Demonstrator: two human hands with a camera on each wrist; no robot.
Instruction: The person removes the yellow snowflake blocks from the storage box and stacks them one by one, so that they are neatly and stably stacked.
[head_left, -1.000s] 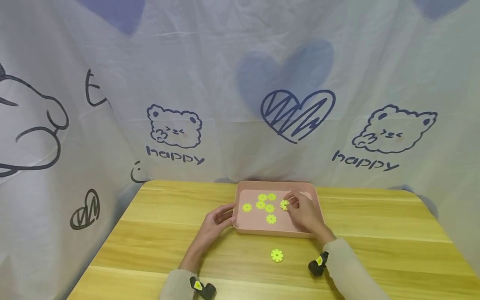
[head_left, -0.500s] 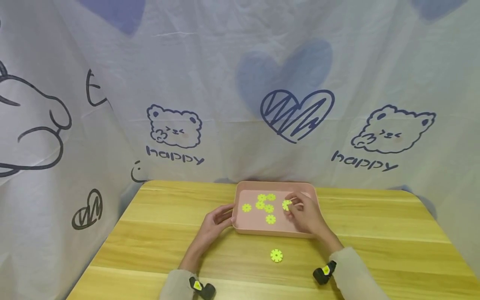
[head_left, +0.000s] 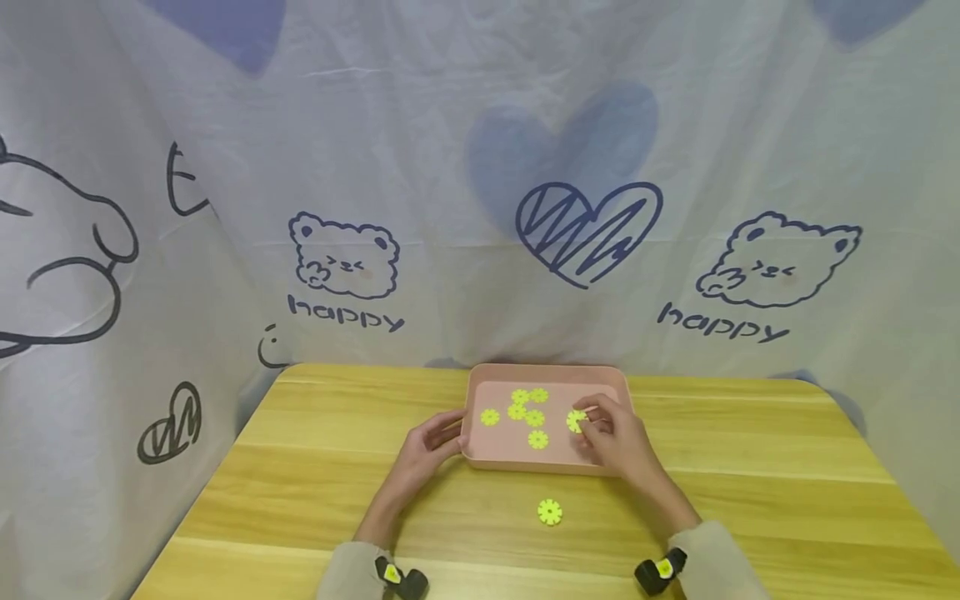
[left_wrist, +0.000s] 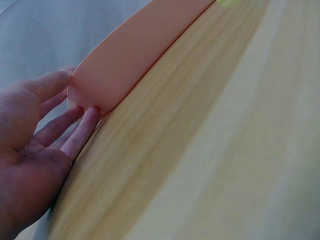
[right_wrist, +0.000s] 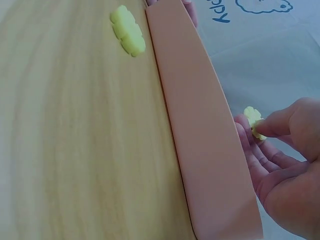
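Observation:
A shallow pink tray [head_left: 525,467] stands at the table's far side. My left hand [head_left: 423,454] holds its left end; in the left wrist view the thumb is at the rim and fingertips [left_wrist: 91,114] press low on the corner. Over the tray's right part, my right hand [head_left: 618,437] pinches a yellow-green interlocking disc [right_wrist: 253,120] between thumb and fingers. The disc is tilted, partly hidden by the fingers in the head view. Several similar notched discs [head_left: 537,439] lie on the tray floor, mostly left of centre.
One more disc [head_left: 550,512] lies flat on the wooden table [head_left: 300,483] in front of the tray. Behind the table hangs a white printed cloth [head_left: 450,283], close to the tray's far edge.
My right hand draws slightly back toward me with the pinched disc, its wrist shifting down and right. The left hand stays at the tray, and the lying discs keep their places.

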